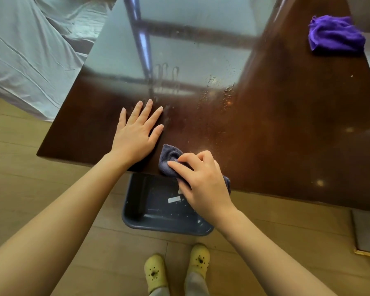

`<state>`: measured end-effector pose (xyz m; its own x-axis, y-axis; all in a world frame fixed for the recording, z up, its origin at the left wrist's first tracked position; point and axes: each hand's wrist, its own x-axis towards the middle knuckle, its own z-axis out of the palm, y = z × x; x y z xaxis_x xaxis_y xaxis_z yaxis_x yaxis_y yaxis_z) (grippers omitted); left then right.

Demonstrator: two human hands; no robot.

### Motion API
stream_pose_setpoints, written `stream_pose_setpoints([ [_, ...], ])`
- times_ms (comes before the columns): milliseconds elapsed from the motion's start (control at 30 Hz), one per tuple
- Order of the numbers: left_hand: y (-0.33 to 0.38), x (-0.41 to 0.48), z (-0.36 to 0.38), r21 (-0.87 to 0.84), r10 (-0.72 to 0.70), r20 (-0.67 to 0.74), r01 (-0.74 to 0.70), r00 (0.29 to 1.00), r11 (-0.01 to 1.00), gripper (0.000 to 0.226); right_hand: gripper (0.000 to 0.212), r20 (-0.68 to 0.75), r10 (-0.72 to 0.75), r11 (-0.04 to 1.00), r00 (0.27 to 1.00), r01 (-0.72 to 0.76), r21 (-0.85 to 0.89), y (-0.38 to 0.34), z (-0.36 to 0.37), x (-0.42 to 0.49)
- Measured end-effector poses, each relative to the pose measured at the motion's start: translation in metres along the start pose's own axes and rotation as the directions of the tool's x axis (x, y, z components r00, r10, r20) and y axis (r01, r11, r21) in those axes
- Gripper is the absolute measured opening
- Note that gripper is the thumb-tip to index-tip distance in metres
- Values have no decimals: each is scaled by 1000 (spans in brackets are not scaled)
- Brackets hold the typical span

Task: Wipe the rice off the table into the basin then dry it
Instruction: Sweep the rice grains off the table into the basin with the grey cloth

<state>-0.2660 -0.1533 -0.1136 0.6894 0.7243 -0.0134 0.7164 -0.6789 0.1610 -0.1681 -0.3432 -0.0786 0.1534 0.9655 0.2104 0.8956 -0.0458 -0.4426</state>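
Observation:
A glossy dark brown table (pixel 276 124) fills the middle of the view, with wet streaks and droplets on its surface. My right hand (pixel 201 180) grips a grey-blue cloth (pixel 169 155) at the table's near edge. My left hand (pixel 137 131) lies flat on the tabletop, fingers spread, just left of the cloth. On the floor below that edge stands a dark grey basin (pixel 137 210) with scattered white rice grains and a white label inside. A few white specks remain on the table at the right.
A crumpled purple cloth (pixel 335 34) lies at the table's far right corner. White sheeting (pixel 30 50) covers something to the left. Below are a wooden floor, my feet in yellow clogs (pixel 198 259), and a flat framed panel (pixel 367 233) at the right.

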Motion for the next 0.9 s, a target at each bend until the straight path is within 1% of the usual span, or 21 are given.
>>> stream_pose_setpoints([
  [100,-5,-2,1,-7,30,7,-30,1000,1000,53,35,-16,24,999,1000,-23,49,-8,3,-12],
  [200,-6,-1,2,-11,41,2,-41,999,999,54,34,-102,93,988,990,-79,130,-6,-4,-15],
  [267,-7,-1,4,-4,44,-4,-44,999,999,54,34,-154,146,984,977,-127,129,1,-10,-10],
  [333,-9,-2,5,2,51,-6,-51,999,999,55,34,-158,210,974,965,-192,120,9,-14,-3],
  [433,-8,-2,5,3,54,-11,-54,998,999,55,33,-115,284,956,952,-272,112,15,-13,2],
  [500,-9,-2,5,5,56,-13,-56,998,998,55,35,-107,267,963,958,-262,58,8,-6,-1],
  [733,-8,-3,3,-12,66,-4,-66,998,998,54,42,-44,125,990,991,-128,-64,-33,21,-16],
  [800,-8,-3,3,-10,67,1,-67,998,998,54,43,-82,133,989,988,-137,-48,-41,31,-25],
  [900,-9,-3,2,-11,66,-1,-66,998,998,54,42,-195,164,985,967,-169,-13,-46,45,-37],
])
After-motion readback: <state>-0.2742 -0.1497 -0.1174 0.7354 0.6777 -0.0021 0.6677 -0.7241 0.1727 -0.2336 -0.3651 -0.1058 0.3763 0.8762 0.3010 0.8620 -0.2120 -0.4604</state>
